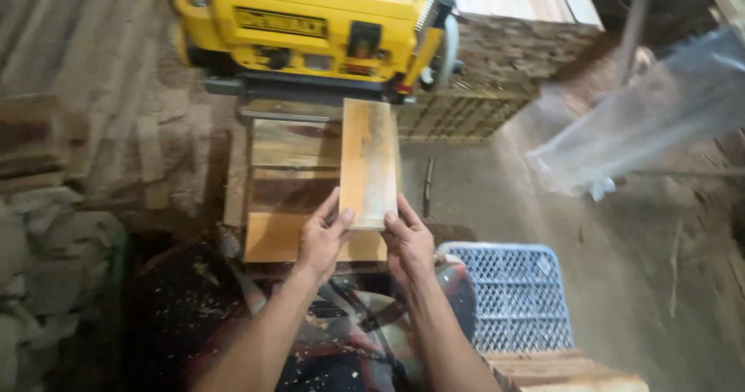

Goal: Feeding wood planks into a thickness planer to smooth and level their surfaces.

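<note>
Both hands, left hand (324, 237) and right hand (407, 241), clasped the near end of a wooden board (370, 161), its long axis running toward twelve o'clock into the yellow planer (310, 27).

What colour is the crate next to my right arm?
The plastic lattice crate is light blue, seen best in the head view.

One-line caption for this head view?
Both hands, left hand and right hand, push a wooden board into a yellow planer.
</note>
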